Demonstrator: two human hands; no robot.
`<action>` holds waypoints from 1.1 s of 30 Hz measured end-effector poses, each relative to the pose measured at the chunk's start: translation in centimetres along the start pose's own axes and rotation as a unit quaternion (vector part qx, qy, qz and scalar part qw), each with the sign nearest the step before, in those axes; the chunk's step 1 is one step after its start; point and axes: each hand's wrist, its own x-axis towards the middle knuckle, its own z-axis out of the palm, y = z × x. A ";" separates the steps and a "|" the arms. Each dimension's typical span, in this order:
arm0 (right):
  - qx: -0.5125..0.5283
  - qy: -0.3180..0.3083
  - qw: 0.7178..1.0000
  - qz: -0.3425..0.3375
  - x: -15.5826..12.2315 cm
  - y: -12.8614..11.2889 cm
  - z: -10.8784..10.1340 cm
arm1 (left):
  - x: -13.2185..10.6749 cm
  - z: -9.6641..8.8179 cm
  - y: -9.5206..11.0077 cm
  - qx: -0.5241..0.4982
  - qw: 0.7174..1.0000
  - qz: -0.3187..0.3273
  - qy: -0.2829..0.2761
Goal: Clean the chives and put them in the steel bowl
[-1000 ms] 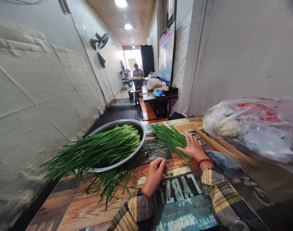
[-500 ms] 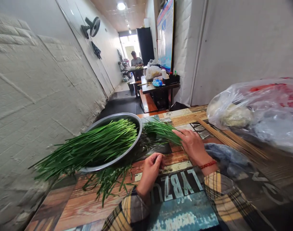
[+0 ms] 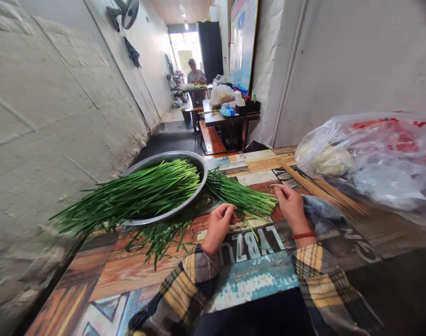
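Note:
My left hand (image 3: pixel 219 227) is closed, thumb pressed to the curled index finger, at the near side of a bundle of green garlic chives (image 3: pixel 246 193). Whatever may be in that pinch is hidden. The bundle lies on the table, its pale cut ends towards my right hand (image 3: pixel 292 207). That hand is closed too, index finger and thumb close together just beyond the cut ends; anything between them is too small to make out. To the left, a metal basin (image 3: pixel 203 179) holds a larger heap of garlic chives (image 3: pixel 153 191), whose leaves hang over its rim.
Loose chive scraps (image 3: pixel 160 240) lie before the basin on the patterned table (image 3: pixel 129 280). At right are a grey cloth (image 3: pixel 319 212), thin wooden sticks (image 3: pixel 321 193) and a filled clear plastic bag (image 3: pixel 380 163). A person (image 3: pixel 196 74) sits at a far table.
My right hand has come off the chive bundle, whose cut ends now show on the table. My left hand stays closed nearby. The view has tilted slightly down.

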 end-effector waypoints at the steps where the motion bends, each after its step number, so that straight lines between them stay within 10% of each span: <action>1: -0.015 -0.011 1.000 -0.008 -0.6 -0.2 -0.1 | 0.1 0.0 -0.1 0.001 1.000 0.003 0.002; 8: -0.187 -0.167 0.960 -0.124 -5.7 -0.8 -0.7 | 0.3 -0.1 -0.8 -0.002 1.000 0.017 -0.014; 13: -0.323 -0.131 0.925 -0.154 -8.0 0.9 -0.4 | 0.4 -0.2 -1.2 0.016 0.999 0.043 -0.025; 20: -0.190 -0.100 0.972 -0.100 -8.6 0.9 -0.5 | 0.3 -1.2 -0.7 0.106 0.986 0.127 0.005; 26: -0.102 -0.068 0.991 -0.061 -9.6 -0.1 -0.1 | -1.2 -2.2 0.5 0.340 0.880 0.331 0.023; 33: -0.082 -0.086 0.979 -0.168 -7.8 -4.9 0.2 | -1.5 -2.3 1.3 0.403 0.840 0.361 -0.042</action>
